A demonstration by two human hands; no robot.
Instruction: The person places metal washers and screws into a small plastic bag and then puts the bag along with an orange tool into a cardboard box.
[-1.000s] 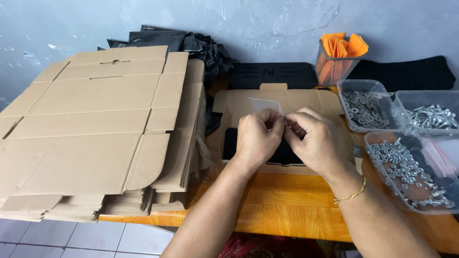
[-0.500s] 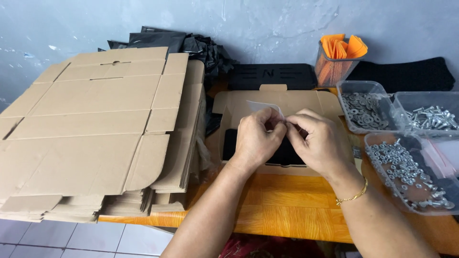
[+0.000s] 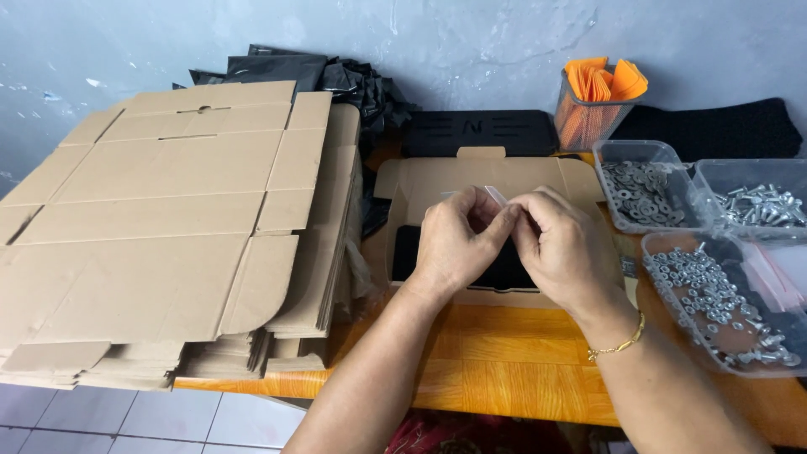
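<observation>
My left hand (image 3: pixel 454 244) and my right hand (image 3: pixel 565 250) meet over an unfolded cardboard box (image 3: pixel 420 189) on the orange table. Between the fingertips of both hands I pinch a small clear plastic bag (image 3: pixel 496 196), mostly hidden by my fingers. Under my hands a black part (image 3: pixel 405 252) lies on the box. A thin gold bracelet (image 3: pixel 618 345) circles my right wrist.
A tall stack of flat cardboard boxes (image 3: pixel 160 219) fills the left side. Clear tubs of washers (image 3: pixel 643 189), bolts (image 3: pixel 761 202) and nuts (image 3: pixel 714 290) stand at the right. A mesh cup of orange pieces (image 3: pixel 598 101), black bags (image 3: pixel 336 76) and black parts (image 3: pixel 479 130) line the wall.
My hands have stayed over the box. The fingers have worked the small clear bag slightly, and it now sits lower between my fingertips.
</observation>
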